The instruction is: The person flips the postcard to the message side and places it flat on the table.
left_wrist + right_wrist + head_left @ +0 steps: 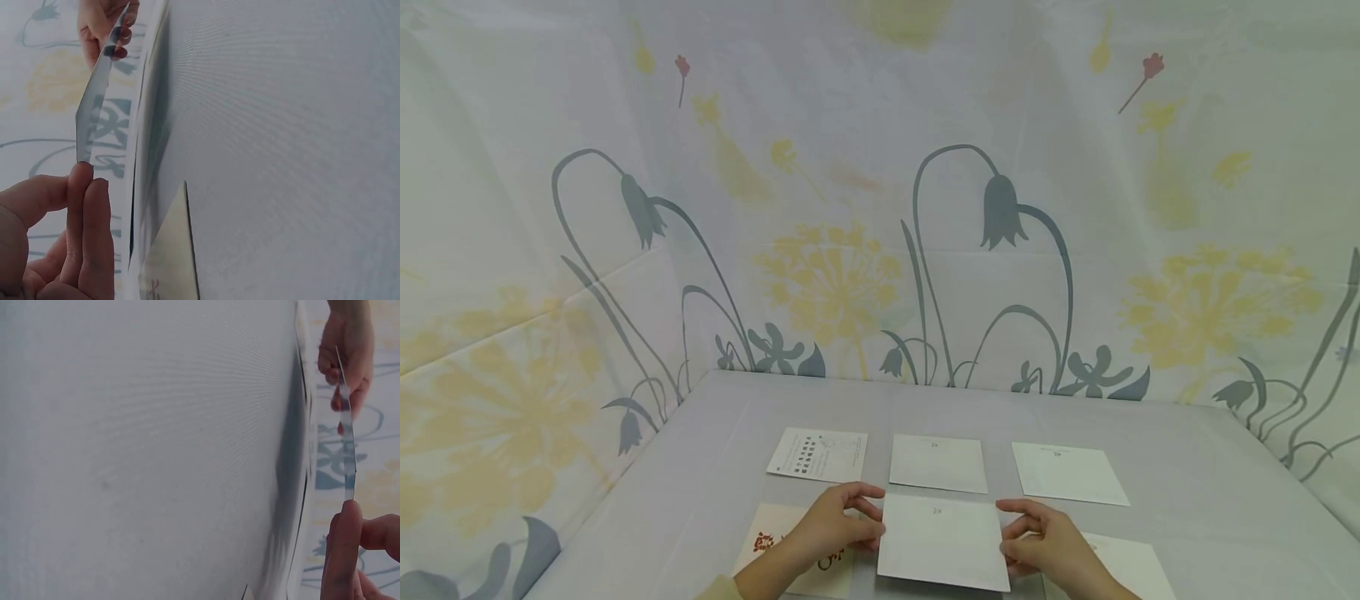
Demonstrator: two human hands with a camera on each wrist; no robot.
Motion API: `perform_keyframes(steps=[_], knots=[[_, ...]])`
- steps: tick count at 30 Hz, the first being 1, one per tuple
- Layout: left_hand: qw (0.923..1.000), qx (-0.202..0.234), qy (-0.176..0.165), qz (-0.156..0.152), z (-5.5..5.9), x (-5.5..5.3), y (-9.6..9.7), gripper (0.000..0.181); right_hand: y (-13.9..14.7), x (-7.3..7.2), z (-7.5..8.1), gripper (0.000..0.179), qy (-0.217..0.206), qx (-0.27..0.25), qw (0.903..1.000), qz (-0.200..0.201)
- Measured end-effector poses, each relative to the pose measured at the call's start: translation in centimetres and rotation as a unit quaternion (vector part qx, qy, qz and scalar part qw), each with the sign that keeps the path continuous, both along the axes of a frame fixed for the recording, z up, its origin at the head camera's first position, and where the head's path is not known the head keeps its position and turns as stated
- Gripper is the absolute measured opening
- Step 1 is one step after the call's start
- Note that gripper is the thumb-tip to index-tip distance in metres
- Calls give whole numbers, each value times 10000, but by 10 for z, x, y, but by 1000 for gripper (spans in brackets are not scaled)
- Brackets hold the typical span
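A white card (943,546) with a small dark mark near its top edge is held between both hands at the front middle. My left hand (838,525) pinches its left edge between thumb and fingers, while my right hand (1051,543) pinches the right edge. Both wrist views show the card (92,122) nearly edge-on, raised off the table with a gap beneath. Under the left forearm lies a cream card (758,546) with a red flower and lettering, partly covered. Another white card (1131,571) lies partly behind the right hand.
In the back row lie a card with printed dark characters (842,458), a white card (937,467) in the middle and another white card (1070,475) at right. They rest on a pale tablecloth (1195,483). A flower-printed curtain (865,125) stands behind and beside the table.
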State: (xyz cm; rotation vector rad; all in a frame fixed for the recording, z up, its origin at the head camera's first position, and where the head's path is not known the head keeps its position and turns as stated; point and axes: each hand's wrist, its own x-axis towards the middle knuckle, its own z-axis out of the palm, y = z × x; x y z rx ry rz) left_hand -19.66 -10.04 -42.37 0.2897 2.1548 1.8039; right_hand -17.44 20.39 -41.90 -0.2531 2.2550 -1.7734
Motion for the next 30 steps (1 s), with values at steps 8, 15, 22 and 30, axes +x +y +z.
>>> perform_keyframes(steps=[8, 15, 22, 30], knots=[[9993, -356, 102, 25, -2, 3, 4, 41, -1, 1, -5, 57, -61, 155, 9998, -50], [9988, -484, 9, 14, -3, 4, 7, 39, -1, 1, -7, 55, -84, 227, 9997, -48], [9983, -574, -59, -31, -4, 4, 9, 38, -2, 1, -9, 52, -264, 407, 9988, -77], [9985, -510, -173, -112, -2, 4, 9, 37, -4, 2, -12, 53, -597, 334, 9976, -117]])
